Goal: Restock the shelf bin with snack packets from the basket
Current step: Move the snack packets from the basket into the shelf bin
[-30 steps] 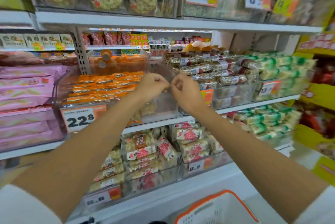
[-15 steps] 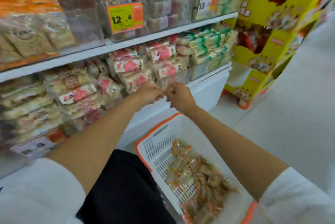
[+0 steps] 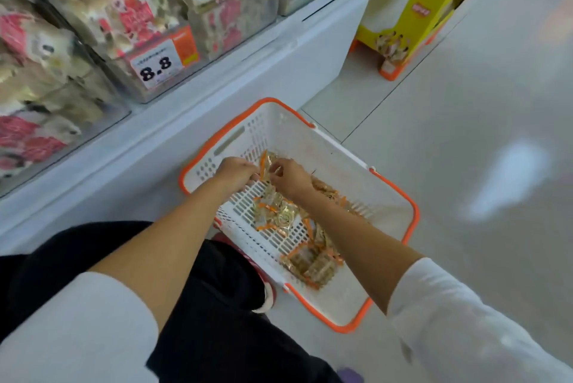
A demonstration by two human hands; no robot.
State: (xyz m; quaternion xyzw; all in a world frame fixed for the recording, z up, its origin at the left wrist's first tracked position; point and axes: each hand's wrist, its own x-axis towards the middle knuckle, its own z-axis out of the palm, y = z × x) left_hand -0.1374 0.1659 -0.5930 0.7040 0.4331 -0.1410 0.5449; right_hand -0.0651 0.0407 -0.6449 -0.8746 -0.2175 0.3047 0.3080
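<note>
Pick-up step: my left hand and right hand meet inside the basket on the floor, both pinching one packet above the loose snack packets. Next, I judge, gather a few and lift them to the shelf bin, unseen here.

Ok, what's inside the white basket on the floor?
Loose clear snack packets with orange edges lie on the slotted bottom of the basket. The left hand and right hand reach in, pinching one raised packet between them. Anything under the forearms is hidden.
</note>
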